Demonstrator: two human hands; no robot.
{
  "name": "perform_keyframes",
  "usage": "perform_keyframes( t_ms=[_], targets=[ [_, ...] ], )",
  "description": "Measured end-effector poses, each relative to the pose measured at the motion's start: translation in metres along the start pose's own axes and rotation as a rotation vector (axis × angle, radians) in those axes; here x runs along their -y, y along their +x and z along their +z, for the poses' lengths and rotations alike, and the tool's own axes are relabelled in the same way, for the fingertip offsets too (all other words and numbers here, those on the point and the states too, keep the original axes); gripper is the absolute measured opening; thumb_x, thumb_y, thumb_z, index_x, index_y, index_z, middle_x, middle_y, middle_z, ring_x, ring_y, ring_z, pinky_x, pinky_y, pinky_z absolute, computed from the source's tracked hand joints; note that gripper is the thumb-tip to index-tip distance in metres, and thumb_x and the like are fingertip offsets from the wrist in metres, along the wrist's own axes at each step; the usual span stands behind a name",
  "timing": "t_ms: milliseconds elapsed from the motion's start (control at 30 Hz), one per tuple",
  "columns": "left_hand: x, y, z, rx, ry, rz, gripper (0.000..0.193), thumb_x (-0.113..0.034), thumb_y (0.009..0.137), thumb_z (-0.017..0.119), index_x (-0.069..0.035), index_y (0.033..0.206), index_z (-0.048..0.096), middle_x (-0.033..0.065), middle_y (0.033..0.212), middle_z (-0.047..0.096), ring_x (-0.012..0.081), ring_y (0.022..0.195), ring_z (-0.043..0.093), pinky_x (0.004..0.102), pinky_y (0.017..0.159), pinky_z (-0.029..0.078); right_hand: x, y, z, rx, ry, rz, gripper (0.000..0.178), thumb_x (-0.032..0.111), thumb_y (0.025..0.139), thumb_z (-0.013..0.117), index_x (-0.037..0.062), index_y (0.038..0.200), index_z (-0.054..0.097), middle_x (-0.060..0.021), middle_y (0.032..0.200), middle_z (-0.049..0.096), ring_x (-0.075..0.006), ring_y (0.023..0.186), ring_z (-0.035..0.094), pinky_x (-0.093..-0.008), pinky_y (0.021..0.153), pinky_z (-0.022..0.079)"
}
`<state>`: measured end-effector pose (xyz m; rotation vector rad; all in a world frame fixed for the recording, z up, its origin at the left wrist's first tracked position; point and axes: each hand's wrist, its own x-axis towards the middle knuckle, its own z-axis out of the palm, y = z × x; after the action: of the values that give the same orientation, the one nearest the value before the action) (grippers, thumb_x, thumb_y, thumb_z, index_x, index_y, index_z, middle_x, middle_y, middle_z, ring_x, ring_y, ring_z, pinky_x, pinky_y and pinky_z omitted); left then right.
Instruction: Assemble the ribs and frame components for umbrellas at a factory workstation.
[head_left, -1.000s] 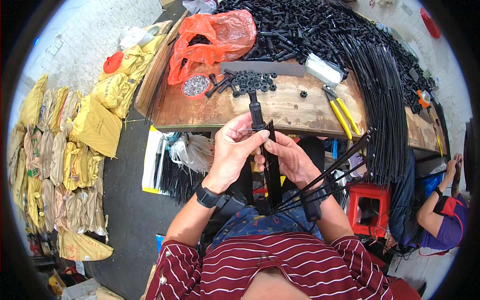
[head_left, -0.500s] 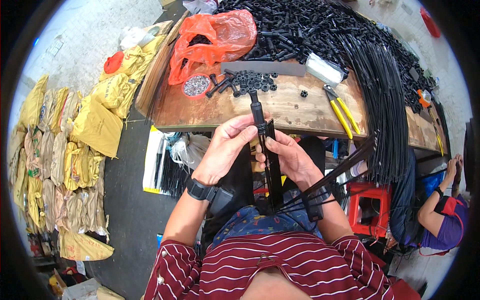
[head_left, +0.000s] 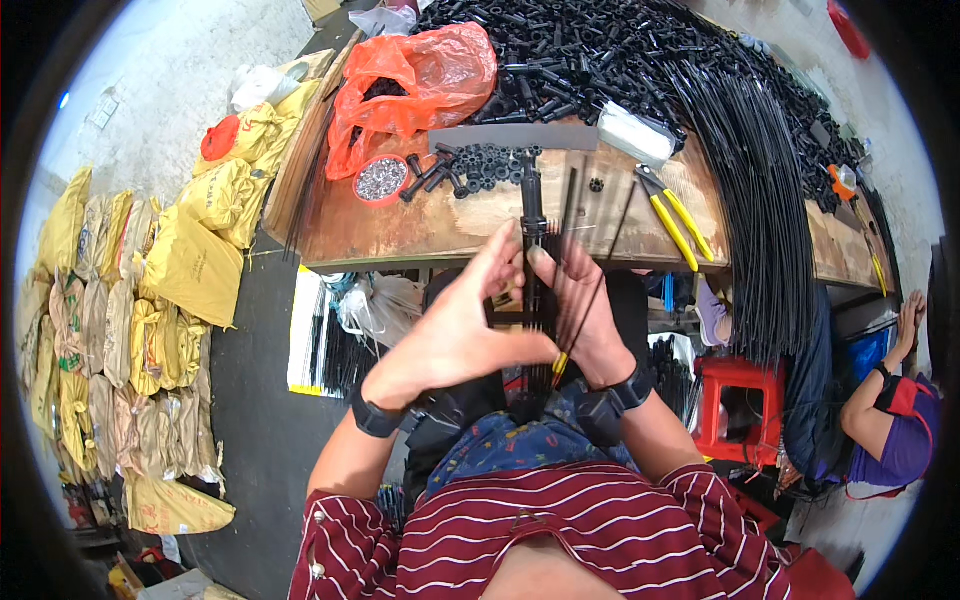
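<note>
My right hand (head_left: 588, 310) is closed around a black umbrella frame (head_left: 534, 190), its thumb pressed against the upright tube below a ringed collar. Thin black ribs (head_left: 582, 285) run beside the tube and past the right palm, some of them smeared by motion. My left hand (head_left: 455, 325) is just left of the frame, thumb stretched across toward the ribs and fingers apart; it grips nothing. The tube's top end reaches over the table edge, close to a cluster of small black ribbed rings (head_left: 488, 166). The frame's lower end is near my lap.
On the wooden table (head_left: 400, 235) are a red dish of small metal pieces (head_left: 382, 180), an orange-red plastic bag (head_left: 450, 75), yellow-handled pliers (head_left: 672, 218) and a heap of black tubes (head_left: 590, 60). Long black rods (head_left: 765, 220) overhang the edge. A red stool (head_left: 740, 410) and another person's arm (head_left: 870, 385) are at right.
My left hand has let go of the tube, dropped and opened. The ribs fanned out to the right have swung up closer to the tube. My view has shifted slightly.
</note>
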<state>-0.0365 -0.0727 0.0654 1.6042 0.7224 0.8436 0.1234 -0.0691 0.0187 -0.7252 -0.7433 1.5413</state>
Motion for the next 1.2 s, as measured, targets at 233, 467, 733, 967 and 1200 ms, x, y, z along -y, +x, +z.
perform_keyframes(
  t_ms=[233,467,733,967,1200],
  targets=[
    [-0.011,0.029,0.008,-0.266,0.038,-0.083,0.027,-0.015,0.097,0.05,0.005,0.114,0.055,0.0053,0.095,0.064,0.0082,0.088,0.055,0.0271,0.078,0.047,-0.021,-0.003,0.024,-0.131,-0.198,-0.282,0.035,0.002,0.094,0.054,-0.0039,0.128,0.05,-0.0033,0.115,0.061,-0.0077,0.101,0.055,-0.0222,0.089,0.045],
    [0.009,0.033,0.002,-0.333,-0.223,-0.071,0.026,-0.021,0.1,0.048,-0.001,0.109,0.06,0.0009,0.095,0.062,0.0074,0.085,0.052,0.0252,0.076,0.044,-0.011,-0.001,0.026,-0.096,-0.124,-0.264,0.033,0.002,0.091,0.06,-0.0022,0.122,0.051,-0.006,0.112,0.06,-0.0091,0.102,0.057,-0.0234,0.089,0.045],
    [0.01,0.034,0.0,-0.324,-0.172,-0.091,0.027,-0.024,0.1,0.049,-0.001,0.109,0.06,0.0009,0.096,0.062,0.0073,0.087,0.053,0.0255,0.077,0.044,-0.017,0.002,0.02,-0.071,-0.111,-0.227,0.013,0.005,0.093,0.057,-0.0009,0.105,0.056,-0.0032,0.097,0.063,-0.0056,0.086,0.057,-0.0209,0.077,0.047],
    [0.005,0.038,-0.006,-0.242,-0.082,-0.181,0.03,-0.025,0.1,0.048,-0.001,0.116,0.059,0.0061,0.107,0.065,0.0101,0.095,0.058,0.027,0.084,0.047,-0.017,0.007,0.02,-0.064,-0.143,-0.242,0.011,0.004,0.093,0.058,0.0002,0.103,0.057,-0.0002,0.093,0.062,-0.0035,0.082,0.055,-0.0198,0.073,0.046],
    [0.011,0.041,-0.009,-0.223,-0.35,-0.128,0.031,-0.026,0.099,0.048,-0.002,0.117,0.056,0.011,0.114,0.064,0.0165,0.102,0.06,0.0328,0.091,0.048,-0.006,0.011,0.007,0.013,-0.251,-0.175,0.005,0.008,0.092,0.061,0.003,0.09,0.06,0.0068,0.083,0.057,-0.0009,0.074,0.048,-0.0183,0.067,0.04]
  ],
)
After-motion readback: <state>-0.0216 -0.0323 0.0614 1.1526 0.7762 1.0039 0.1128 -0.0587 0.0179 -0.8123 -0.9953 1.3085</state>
